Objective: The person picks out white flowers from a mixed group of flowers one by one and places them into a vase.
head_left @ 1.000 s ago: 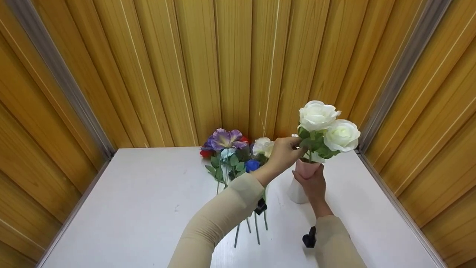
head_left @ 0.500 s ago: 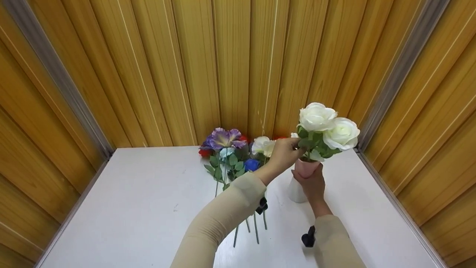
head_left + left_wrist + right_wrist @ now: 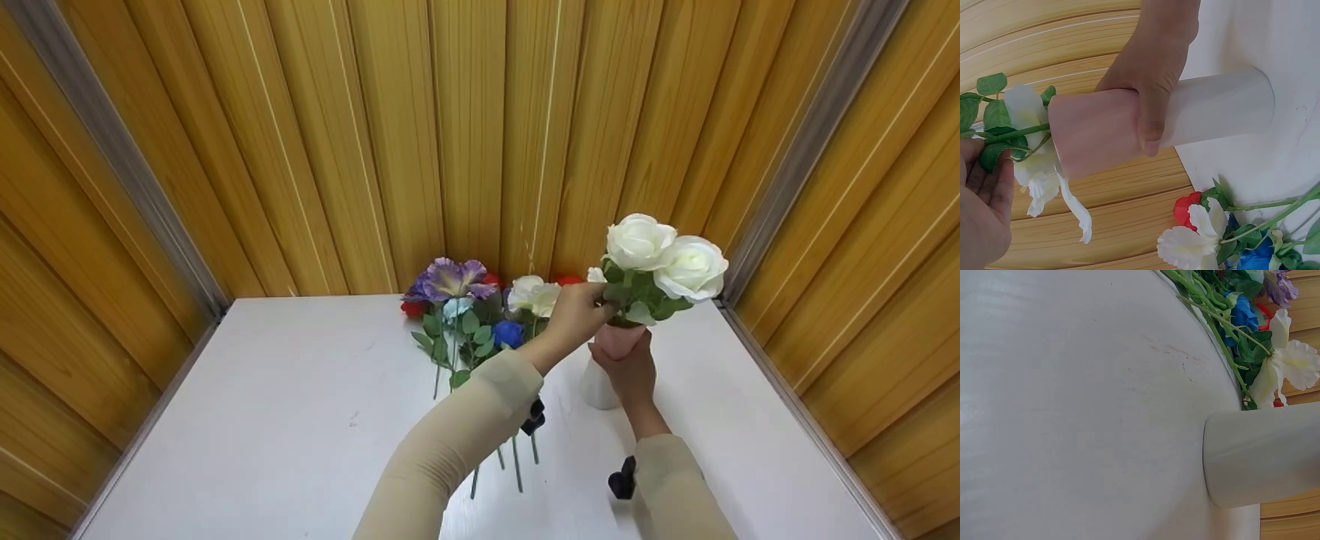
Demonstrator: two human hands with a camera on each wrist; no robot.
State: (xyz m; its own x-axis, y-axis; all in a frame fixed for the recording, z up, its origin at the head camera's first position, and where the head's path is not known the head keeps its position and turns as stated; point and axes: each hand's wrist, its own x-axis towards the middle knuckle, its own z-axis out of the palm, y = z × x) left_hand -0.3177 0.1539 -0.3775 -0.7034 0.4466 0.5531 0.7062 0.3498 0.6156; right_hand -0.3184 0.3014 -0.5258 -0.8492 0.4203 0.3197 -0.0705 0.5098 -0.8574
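Note:
A tall vase (image 3: 1219,107), pink at the top and white below, stands on the right part of the table. My right hand (image 3: 631,371) grips it around the middle, thumb across the front in the left wrist view. Two white roses (image 3: 690,268) with green leaves rise above the vase mouth, and a white petalled bloom (image 3: 1039,174) hangs at the rim. My left hand (image 3: 577,315) pinches a green stem (image 3: 1016,134) just above the rim. In the right wrist view only the white lower vase (image 3: 1264,458) shows; the right hand is out of that frame.
Left of the vase several artificial flowers lie on the white table (image 3: 300,420): a purple flower (image 3: 450,279), a blue rose (image 3: 508,334), a white flower (image 3: 534,295) and red blooms (image 3: 412,308). Their stems point toward the front. Wood-patterned panels (image 3: 465,150) enclose the back and sides.
The left hand has moved slightly down toward the vase mouth with the stem, and the upper white rose has sunk a little. The right hand keeps its hold on the vase.

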